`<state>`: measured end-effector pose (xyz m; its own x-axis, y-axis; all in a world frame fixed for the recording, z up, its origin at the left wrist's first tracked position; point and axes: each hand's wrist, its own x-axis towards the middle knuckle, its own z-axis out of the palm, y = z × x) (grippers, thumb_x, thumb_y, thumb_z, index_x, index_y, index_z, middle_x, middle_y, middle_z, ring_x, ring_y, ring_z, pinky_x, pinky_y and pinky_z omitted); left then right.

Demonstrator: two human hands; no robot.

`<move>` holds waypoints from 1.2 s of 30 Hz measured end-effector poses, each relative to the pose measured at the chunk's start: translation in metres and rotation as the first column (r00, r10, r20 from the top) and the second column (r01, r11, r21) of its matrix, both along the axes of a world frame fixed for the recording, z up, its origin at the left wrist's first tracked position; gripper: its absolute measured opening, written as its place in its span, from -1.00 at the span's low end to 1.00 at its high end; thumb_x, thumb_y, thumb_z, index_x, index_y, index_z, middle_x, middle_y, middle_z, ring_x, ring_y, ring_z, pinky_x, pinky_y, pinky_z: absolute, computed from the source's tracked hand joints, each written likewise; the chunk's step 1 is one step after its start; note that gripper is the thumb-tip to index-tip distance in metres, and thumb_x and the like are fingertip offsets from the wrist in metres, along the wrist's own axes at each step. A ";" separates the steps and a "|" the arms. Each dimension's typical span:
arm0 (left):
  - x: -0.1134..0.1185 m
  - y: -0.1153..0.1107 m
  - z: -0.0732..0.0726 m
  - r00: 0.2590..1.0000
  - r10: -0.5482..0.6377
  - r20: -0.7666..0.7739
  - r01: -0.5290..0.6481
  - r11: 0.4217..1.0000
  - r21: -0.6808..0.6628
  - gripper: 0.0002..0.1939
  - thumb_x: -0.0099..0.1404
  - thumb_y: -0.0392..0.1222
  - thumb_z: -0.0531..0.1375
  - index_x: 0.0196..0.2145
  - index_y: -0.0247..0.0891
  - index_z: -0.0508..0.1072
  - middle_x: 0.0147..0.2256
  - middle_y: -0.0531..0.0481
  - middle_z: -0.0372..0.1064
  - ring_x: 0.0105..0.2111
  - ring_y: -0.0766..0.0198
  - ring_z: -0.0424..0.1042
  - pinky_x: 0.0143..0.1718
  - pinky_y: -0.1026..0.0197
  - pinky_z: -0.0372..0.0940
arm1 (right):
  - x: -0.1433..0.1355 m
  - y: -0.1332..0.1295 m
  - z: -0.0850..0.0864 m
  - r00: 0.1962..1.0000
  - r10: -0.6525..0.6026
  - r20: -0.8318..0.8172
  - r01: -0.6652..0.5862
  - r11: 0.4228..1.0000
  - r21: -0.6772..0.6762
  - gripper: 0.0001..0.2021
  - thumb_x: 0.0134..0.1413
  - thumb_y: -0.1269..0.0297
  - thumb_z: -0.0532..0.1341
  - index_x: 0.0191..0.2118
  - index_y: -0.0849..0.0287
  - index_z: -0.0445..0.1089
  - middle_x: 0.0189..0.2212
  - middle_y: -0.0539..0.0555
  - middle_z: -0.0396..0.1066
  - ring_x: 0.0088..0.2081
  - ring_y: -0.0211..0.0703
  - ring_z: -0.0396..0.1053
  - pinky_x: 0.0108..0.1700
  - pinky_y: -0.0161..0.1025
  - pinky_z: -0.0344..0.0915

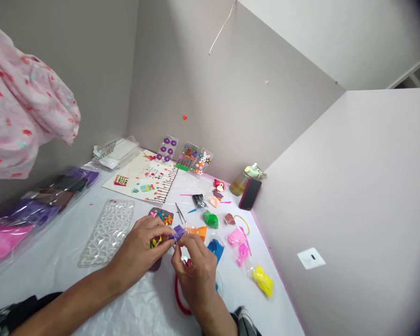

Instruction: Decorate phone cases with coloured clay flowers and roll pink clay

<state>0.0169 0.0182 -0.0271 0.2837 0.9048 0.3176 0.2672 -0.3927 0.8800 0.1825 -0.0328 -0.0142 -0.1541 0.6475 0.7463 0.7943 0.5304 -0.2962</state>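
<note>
Fingers of both hands are closed on a small purple clay packet [178,232] at the middle of the table. My left hand [138,245] pinches its left side with thumb and forefinger. At its lower edge, the thumb and fingertips of my right hand [197,268] are pressed together. Under the hands lies a dark brown panel with colourful clay flowers [165,217], partly covered by my left hand. Grey tweezers [180,213] rest just beyond it. An orange clay packet [198,232] and a blue clay packet [216,248] lie close to my right hand.
A clear textured mat [107,233] lies left. Green [210,219], pink [236,237] and yellow [263,281] clay packets spread right. Behind are a drawing sheet [140,184], decorated phone cases [167,149], a phone [250,194] and a bottle [238,183]. Bagged clay [38,210] sits far left.
</note>
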 end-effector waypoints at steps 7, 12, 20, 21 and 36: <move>0.000 0.001 0.003 1.000 0.011 0.002 -0.011 1.000 0.018 -0.80 0.27 -0.02 0.24 -0.31 -0.06 0.66 -0.28 0.03 0.57 -0.15 0.05 0.49 0.38 -0.22 -0.11 | -0.002 0.000 0.001 1.000 -0.023 0.018 0.024 1.000 -0.011 -0.83 0.19 0.53 0.14 -0.33 0.13 0.40 -0.45 0.01 0.48 -0.45 -0.18 0.49 -0.35 -0.30 0.36; -0.005 0.003 0.006 0.994 -0.095 0.061 0.105 0.978 -0.181 -0.65 0.35 0.13 0.18 -0.28 -0.15 0.63 -0.25 -0.04 0.58 -0.16 0.02 0.52 0.01 -0.04 0.35 | 0.002 -0.002 0.007 0.988 0.067 -0.139 -0.075 0.996 -0.052 -0.83 0.28 0.53 0.17 -0.28 0.11 0.39 -0.40 0.00 0.46 -0.37 -0.20 0.48 -0.27 -0.31 0.39; -0.005 0.001 0.015 0.965 -0.208 0.162 0.250 0.914 -0.319 -0.51 0.43 0.27 0.11 -0.26 -0.21 0.56 -0.40 0.05 0.45 -0.40 0.22 0.43 -0.36 0.25 0.31 | 0.012 -0.001 0.007 0.893 0.098 -0.438 -0.261 0.907 -0.329 -0.78 0.25 0.36 0.32 0.00 0.08 0.44 -0.15 0.08 0.57 -0.15 -0.08 0.53 -0.08 -0.18 0.46; -0.005 0.001 0.014 0.967 -0.201 0.158 0.240 0.923 -0.300 -0.54 0.43 0.26 0.13 -0.23 -0.19 0.56 -0.39 0.06 0.45 -0.39 0.22 0.43 -0.37 0.26 0.30 | 0.012 0.000 0.007 0.852 0.065 -0.519 -0.299 0.876 -0.380 -0.85 0.26 0.34 0.31 -0.07 0.08 0.44 -0.24 0.04 0.56 -0.24 -0.12 0.51 -0.15 -0.22 0.45; -0.009 -0.009 0.014 0.978 -0.136 0.161 0.088 0.958 0.273 -0.89 0.45 -0.24 0.26 -0.25 -0.06 0.55 -0.15 0.11 0.47 -0.07 0.26 0.44 0.07 0.24 0.23 | 0.012 0.005 0.012 0.682 -0.046 -0.730 -0.489 0.713 -0.502 -0.81 0.26 0.13 0.32 -0.12 0.11 0.46 -0.35 0.01 0.49 -0.33 -0.17 0.38 -0.27 -0.27 0.31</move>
